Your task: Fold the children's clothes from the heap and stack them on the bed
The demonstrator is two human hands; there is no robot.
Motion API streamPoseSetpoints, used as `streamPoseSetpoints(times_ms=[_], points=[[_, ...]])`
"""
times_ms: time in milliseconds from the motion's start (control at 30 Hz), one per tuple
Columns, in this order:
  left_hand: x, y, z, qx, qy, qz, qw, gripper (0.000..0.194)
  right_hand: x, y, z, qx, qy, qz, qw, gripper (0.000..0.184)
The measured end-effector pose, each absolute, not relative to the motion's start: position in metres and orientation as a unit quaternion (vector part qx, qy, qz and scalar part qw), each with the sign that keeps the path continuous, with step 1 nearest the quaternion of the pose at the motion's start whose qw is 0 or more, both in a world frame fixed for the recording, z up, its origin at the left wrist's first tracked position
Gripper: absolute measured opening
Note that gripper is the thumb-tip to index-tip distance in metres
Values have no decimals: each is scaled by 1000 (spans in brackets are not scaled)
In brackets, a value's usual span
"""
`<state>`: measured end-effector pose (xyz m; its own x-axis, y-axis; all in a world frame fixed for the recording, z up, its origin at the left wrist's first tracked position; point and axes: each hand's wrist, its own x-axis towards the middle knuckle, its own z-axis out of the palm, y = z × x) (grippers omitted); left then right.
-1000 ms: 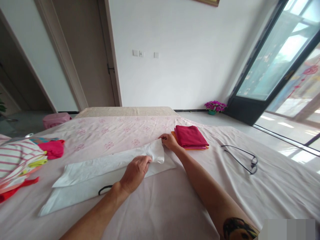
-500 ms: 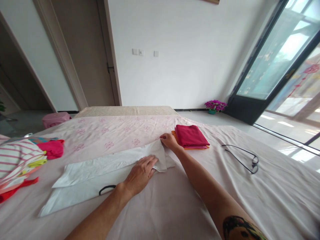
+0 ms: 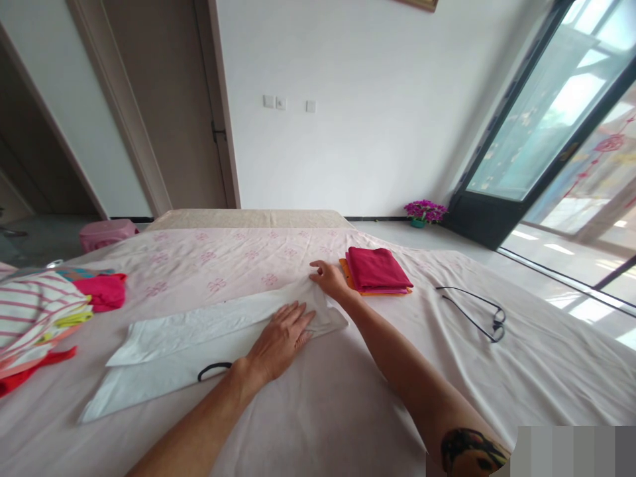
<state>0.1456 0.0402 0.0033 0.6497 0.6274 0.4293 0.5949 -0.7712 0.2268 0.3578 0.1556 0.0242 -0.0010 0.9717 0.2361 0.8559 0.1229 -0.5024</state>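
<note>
A white garment [image 3: 189, 338], folded into a long strip, stretches across the bed in front of me. My left hand [image 3: 283, 334] lies flat on it near its right end, fingers slightly spread. At the far edge of that same end, my right hand [image 3: 328, 277] rests with index finger and thumb apart; its other fingers are curled. A black curved band or print [image 3: 213, 368] shows on the garment beside my left wrist; which it is I cannot tell. Just right of my right hand sits a stack of folded cloth, dark red [image 3: 377, 268] on top with orange [image 3: 346, 270] underneath.
Eyeglasses [image 3: 491, 318] lie on the pink sheet [image 3: 368, 424] at right. A loose clothes pile, including a striped piece [image 3: 34, 311], is at the left. Beyond the bed are a pink stool [image 3: 106, 235], purple flowers [image 3: 424, 211] and a glass door [image 3: 521, 132].
My right hand has shifted slightly left and its finger and thumb have parted from the garment's corner. The flap at the right end now lies flatter. My left hand stays pressed down, fingers spread wider.
</note>
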Motion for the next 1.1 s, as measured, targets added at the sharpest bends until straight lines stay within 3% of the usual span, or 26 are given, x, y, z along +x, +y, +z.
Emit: streamPoseSetpoints(times_ms=[200,300,467,600,700,933,1100], points=[[146,40,2,926,323,189,43,55,355,151,17,-657,-708,105,235,34],[143,38,11,925,314,192,101,51,352,141,24,-669,-704,76,224,36],[131,32,31,841,356,341,221,43,327,116,39,-625,-754,-27,201,43],[99,42,37,745,489,415,184,42,301,96,25,-557,-808,-9,190,49],[62,51,27,735,562,363,108,39,293,85,4,-528,-831,-9,174,53],[-29,40,-1,715,690,100,-52,63,299,72,-9,-525,-840,-79,114,59],[-80,42,-1,639,767,37,-48,64,295,66,0,-549,-826,-103,71,60]])
